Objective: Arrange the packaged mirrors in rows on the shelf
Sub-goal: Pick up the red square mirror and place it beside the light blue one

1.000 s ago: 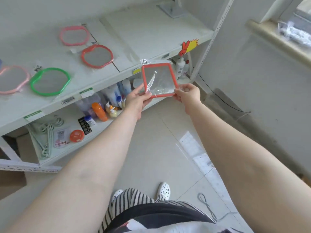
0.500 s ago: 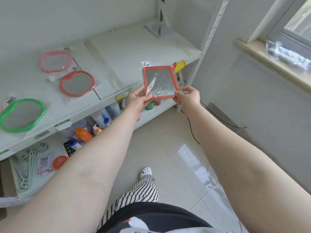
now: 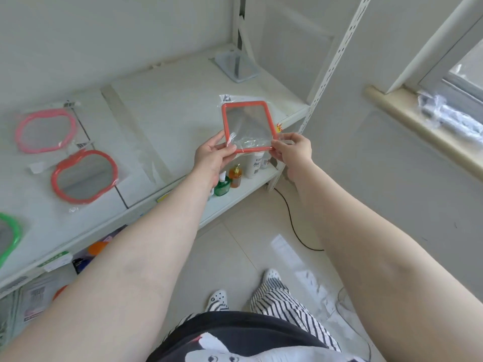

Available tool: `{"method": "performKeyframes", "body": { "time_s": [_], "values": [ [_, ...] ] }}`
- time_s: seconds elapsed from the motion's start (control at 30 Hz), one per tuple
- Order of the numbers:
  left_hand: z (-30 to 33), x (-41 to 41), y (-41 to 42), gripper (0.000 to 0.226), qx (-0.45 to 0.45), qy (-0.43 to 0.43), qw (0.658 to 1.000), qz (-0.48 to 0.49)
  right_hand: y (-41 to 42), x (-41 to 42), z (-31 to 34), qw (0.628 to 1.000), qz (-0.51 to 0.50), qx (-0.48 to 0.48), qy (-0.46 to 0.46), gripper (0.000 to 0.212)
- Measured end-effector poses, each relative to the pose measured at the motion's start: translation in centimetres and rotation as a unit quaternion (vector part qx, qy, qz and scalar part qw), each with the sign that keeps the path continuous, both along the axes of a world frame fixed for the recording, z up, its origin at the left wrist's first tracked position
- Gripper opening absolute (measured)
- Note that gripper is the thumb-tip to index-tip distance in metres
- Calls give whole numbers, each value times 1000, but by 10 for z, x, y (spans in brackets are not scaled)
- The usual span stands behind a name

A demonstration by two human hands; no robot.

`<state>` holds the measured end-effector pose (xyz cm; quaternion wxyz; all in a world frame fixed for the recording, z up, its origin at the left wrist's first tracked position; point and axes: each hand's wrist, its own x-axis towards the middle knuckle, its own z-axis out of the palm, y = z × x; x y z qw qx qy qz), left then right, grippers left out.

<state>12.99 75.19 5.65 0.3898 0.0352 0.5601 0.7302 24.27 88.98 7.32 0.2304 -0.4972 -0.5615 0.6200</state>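
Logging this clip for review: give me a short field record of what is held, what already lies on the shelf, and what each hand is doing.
held item: square mirror with an orange frame, in a clear bag, above the shelf's front edge
left hand: pinches the mirror's lower left corner
right hand: pinches its lower right corner
on the shelf: pink mirror at the back, orange mirror in front of it, green mirror cut off at the left edge, all bagged
lower shelf: bottles
placed yet: no

Single head view: looks forward-down, close over hands, shelf [image 3: 183, 105] ahead-left.
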Motion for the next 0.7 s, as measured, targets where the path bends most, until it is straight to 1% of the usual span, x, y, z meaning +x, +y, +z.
{"method": "performKeyframes", "body": {
  "time_s": [0.07,0.2,0.43,0.57,0.7],
  "values": [
    [-2,-13,18,63,-2,2,1000,11,20,-15,-1,1000,15,3,0,15],
    [-2,-35,53,62,2,3,999,49,64,-46,-2,998,62,-1,-1,10],
    [-3,-60,110,63,5,-10,991,132,137,-100,-3,990,138,-12,16,14],
    [-6,-69,127,61,-4,-13,985,171,160,-125,-8,982,189,-22,12,14],
    [-12,-90,133,61,-22,-10,980,200,170,-157,-16,975,217,-39,8,14]
  ]
}}
